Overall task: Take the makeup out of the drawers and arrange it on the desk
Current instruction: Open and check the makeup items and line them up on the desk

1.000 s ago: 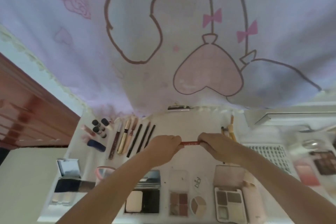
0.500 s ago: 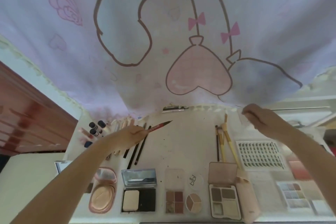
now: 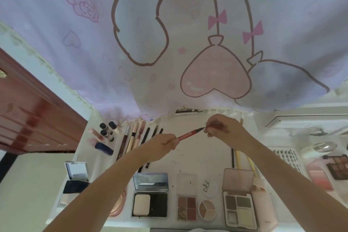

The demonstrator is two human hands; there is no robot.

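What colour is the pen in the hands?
Red, with pale lettering and a dark tip; the liner pen shows in the head view.

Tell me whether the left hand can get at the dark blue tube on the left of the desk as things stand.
Probably not right away. The left hand grips the red liner pen, whose tip meets the cap in the right hand. The dark blue tube lies uncovered just left of it, so once the pen is put down the way looks free.

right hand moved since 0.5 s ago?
Yes. The right hand came back left from the desk's right side, near the lash tray, to the middle, where it pinches a cap at the tip of the red pen.
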